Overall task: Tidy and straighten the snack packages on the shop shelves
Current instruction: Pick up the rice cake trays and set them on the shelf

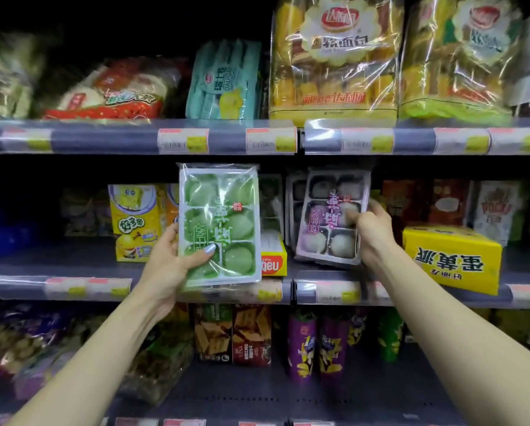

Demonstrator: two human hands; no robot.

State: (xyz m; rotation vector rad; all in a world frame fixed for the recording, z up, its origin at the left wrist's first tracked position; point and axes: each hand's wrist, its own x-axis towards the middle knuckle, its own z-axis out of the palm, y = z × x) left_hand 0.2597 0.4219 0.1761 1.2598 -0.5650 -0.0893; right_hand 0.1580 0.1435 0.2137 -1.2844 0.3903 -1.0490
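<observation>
While the left hand [168, 259] grips the green mochi tray [220, 224] by its lower left edge, thumb pressed flat across the front film and the other fingers hidden behind, the pack stands upright in front of the middle shelf [57, 262], lifted clear of it and covering part of a small yellow box [274, 261] behind. Its six green pieces show through the wrapper. The right hand [373, 224] closes on the right edge of the purple mochi tray [331, 218], fingertips curled over the front at mid-height; this tray leans back with its bottom edge resting on the middle shelf, against more trays of the same kind stacked behind it. How many stand there cannot be made out. To the left sits a yellow cartoon snack box [134, 222], to the right a yellow carton [453, 259] lying with its print upside down. Above, on the top shelf [119, 139], two large bread bags [334, 56] are cut off by the frame's upper edge. Everything at the far left is blurred and dark, and the price labels [183, 141] are unreadable.
</observation>
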